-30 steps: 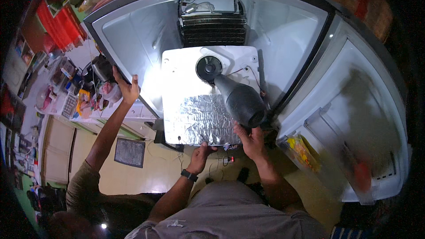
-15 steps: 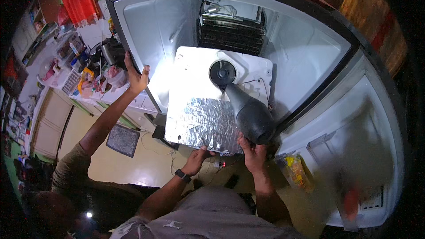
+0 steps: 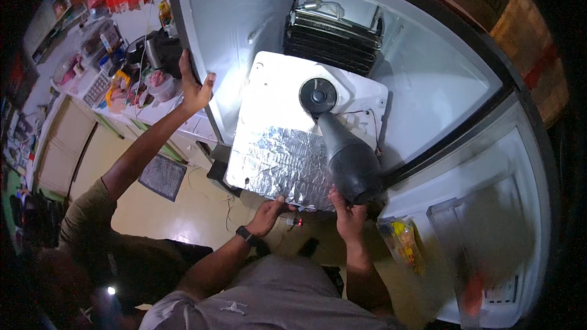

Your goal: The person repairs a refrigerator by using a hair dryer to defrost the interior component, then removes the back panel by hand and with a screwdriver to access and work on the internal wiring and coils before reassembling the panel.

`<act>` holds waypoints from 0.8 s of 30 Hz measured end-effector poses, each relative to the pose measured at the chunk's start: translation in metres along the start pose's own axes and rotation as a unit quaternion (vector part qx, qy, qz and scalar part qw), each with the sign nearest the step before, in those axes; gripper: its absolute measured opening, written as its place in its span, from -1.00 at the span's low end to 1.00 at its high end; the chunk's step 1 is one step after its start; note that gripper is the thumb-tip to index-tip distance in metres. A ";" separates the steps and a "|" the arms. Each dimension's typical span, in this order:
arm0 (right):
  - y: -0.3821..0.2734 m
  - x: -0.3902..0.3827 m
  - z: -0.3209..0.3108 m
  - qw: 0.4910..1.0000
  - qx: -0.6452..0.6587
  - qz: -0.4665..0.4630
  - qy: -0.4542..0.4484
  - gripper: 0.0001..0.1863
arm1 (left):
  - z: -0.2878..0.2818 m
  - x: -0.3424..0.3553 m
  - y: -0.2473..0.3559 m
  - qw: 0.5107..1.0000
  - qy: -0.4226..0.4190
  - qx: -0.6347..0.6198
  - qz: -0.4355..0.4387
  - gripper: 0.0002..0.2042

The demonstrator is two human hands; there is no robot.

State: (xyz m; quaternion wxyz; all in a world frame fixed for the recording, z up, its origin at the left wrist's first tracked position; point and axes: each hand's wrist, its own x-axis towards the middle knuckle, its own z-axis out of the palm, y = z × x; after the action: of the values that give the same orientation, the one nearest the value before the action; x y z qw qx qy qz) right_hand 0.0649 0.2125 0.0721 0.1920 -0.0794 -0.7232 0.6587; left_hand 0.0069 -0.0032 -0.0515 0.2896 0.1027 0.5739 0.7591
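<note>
My left hand [image 3: 269,212], wearing a dark watch, grips the lower edge of a white panel [image 3: 275,95] with foil insulation [image 3: 275,165] over its lower half. A round black fan [image 3: 318,95] sits in the panel's upper part. My right hand [image 3: 350,215] is closed at the underside of a dark grey blower-like tool [image 3: 350,162], whose narrow end points up to just below the fan; the exact grip is partly hidden behind the tool. The panel stands tilted in the open freezer compartment [image 3: 428,98], below dark finned coils [image 3: 333,36].
Another person's hand [image 3: 195,88] rests against the freezer's left frame; a small lamp [image 3: 110,290] glows near them. An open door [image 3: 501,220] with bins is at right. A cluttered counter [image 3: 110,91] lines the left; a mat [image 3: 162,177] and cables [image 3: 229,211] lie on the floor.
The view has shifted, moving the freezer right and tilting it clockwise in the picture. My hands and the tool keep much the same position on the panel.
</note>
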 end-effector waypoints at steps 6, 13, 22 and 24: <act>0.010 0.003 -0.006 0.999 0.006 -0.029 0.042 -0.82 | 0.010 -0.004 0.026 0.998 0.003 0.052 -0.036 -0.34; -0.014 0.006 -0.002 0.997 -0.058 -0.050 -0.005 -0.76 | 0.007 0.000 0.013 0.999 -0.004 0.043 0.008 -0.33; -0.021 0.007 0.002 0.993 -0.077 -0.085 -0.021 -0.67 | 0.005 0.001 0.013 0.999 -0.002 0.047 -0.020 -0.36; -0.022 0.007 0.001 0.993 -0.071 -0.096 -0.025 -0.65 | 0.004 0.003 0.009 0.999 0.001 0.046 -0.013 -0.36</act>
State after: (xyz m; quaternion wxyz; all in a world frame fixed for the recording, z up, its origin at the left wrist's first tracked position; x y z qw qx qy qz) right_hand 0.0612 0.2113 0.0950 0.2301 -0.0067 -0.7770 0.5858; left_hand 0.0040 0.0001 -0.0424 0.2941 0.1073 0.6095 0.7283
